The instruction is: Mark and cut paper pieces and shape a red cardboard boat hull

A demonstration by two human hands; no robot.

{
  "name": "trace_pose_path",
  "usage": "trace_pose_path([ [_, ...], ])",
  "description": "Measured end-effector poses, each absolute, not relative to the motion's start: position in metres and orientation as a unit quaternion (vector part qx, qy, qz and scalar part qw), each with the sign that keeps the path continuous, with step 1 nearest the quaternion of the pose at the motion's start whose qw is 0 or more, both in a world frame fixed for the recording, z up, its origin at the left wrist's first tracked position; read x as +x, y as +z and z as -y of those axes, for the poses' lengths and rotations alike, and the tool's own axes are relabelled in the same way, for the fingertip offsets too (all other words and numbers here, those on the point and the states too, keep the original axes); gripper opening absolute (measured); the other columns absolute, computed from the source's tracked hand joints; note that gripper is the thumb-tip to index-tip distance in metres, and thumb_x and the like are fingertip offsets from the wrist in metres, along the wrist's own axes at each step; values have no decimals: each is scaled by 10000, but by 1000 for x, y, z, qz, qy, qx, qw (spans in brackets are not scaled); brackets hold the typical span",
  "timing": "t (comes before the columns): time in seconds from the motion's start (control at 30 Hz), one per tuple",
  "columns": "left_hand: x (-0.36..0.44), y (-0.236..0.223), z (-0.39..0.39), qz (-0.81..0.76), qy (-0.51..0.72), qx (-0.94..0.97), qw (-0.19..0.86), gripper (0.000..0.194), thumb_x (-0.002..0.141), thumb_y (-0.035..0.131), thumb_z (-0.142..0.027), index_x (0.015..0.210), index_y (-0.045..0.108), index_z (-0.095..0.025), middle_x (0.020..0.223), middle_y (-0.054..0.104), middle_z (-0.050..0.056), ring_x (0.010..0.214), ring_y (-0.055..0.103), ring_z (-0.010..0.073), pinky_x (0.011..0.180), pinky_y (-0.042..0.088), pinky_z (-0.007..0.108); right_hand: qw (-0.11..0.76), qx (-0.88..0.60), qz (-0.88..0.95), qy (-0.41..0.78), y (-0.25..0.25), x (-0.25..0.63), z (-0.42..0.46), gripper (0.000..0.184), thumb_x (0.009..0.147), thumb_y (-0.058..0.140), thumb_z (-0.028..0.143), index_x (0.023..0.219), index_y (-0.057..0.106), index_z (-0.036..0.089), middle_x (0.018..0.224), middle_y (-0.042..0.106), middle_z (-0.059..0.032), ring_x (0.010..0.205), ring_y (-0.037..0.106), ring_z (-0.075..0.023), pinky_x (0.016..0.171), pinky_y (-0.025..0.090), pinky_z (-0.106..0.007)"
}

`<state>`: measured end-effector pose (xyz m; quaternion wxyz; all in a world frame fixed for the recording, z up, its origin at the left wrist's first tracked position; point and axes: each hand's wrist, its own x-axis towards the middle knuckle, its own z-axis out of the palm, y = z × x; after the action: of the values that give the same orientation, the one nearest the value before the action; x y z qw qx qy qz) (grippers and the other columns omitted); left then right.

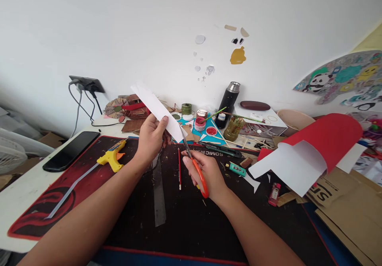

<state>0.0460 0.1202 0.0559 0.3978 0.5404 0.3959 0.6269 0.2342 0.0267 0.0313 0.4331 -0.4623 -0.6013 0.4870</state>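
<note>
My left hand [152,134] pinches a long white strip of paper [159,110], thumb on top, holding it tilted above the dark mat. In my right hand [210,172] is a pair of scissors with orange handles [200,178]. Their blades meet the lower right end of the paper; whether they are cutting through it I cannot make out. Below the hands lie a red pencil [179,168] and a clear ruler [159,194], both on the mat.
A yellow glue gun [113,156] with a glue stick lies left, beside a black phone [71,150]. Paint jars [199,123], a black thermos [230,98] and a brush jar [234,128] stand at the back. Curled red paper [337,134] and cardboard [355,206] fill the right.
</note>
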Motion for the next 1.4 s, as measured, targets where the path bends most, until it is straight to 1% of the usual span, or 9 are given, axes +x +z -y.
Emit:
trace_pose_path([
  [0.27, 46, 54, -121, -401, 625, 538, 400, 376, 967, 744, -574, 983, 583, -235, 527, 605, -67, 306, 511, 129, 267, 309, 210, 428, -477, 593, 488, 31, 234, -26, 499, 949, 751, 559, 1246, 810, 162, 579, 502, 52, 408, 468, -112, 388, 376, -223],
  [0.47, 46, 54, -121, -403, 622, 534, 407, 374, 954, 752, -568, 974, 580, -236, 547, 624, -59, 303, 501, 128, 262, 298, 214, 430, -479, 597, 478, 31, 234, -26, 492, 963, 720, 568, 1231, 817, 167, 585, 521, 45, 420, 454, -110, 401, 369, -225],
  [0.57, 47, 55, -121, -405, 621, 532, 409, 379, 950, 752, -572, 964, 576, -237, 532, 607, -65, 304, 494, 126, 268, 297, 212, 429, -481, 599, 475, 28, 234, -26, 488, 968, 712, 561, 1237, 816, 167, 574, 514, 48, 417, 451, -111, 405, 367, -226],
  [0.77, 48, 55, -120, -405, 620, 528, 416, 380, 947, 759, -560, 963, 575, -229, 549, 625, -60, 311, 503, 117, 266, 295, 203, 425, -487, 602, 469, 24, 235, -27, 486, 984, 702, 547, 1271, 810, 171, 569, 524, 49, 414, 442, -111, 416, 377, -233],
  [0.97, 48, 54, -121, -398, 624, 527, 418, 347, 952, 758, -531, 962, 587, -229, 536, 615, -60, 314, 505, 119, 268, 305, 201, 417, -492, 608, 463, 22, 235, -29, 470, 992, 697, 543, 1264, 815, 178, 564, 537, 40, 409, 439, -111, 398, 346, -222],
  [1.4, 47, 54, -121, -399, 621, 525, 423, 329, 955, 762, -513, 957, 596, -229, 549, 613, -59, 329, 515, 119, 277, 300, 201, 415, -501, 610, 452, 20, 235, -30, 426, 978, 706, 491, 1248, 829, 185, 552, 542, 39, 439, 466, -134, 453, 401, -249],
])
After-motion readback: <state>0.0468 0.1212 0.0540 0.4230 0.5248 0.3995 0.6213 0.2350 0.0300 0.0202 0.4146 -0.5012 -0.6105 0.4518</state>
